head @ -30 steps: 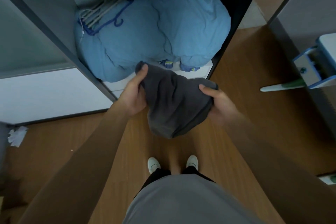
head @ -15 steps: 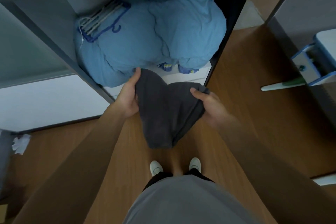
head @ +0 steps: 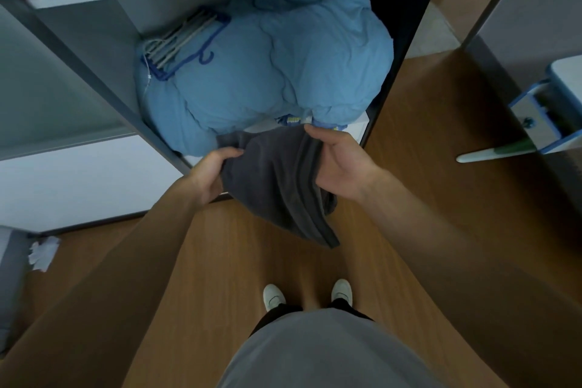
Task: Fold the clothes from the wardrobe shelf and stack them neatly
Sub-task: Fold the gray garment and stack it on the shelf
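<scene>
The dark grey garment (head: 277,186) is hanging in the air just in front of the blue duvet (head: 267,72), which is filling the wardrobe shelf (head: 359,126). The left hand (head: 211,173) and the right hand (head: 340,164) are each clamping one side edge, probably holding the cloth spread so a fold line shows. Hangers (head: 182,41) are lying on the duvet's far left.
</scene>
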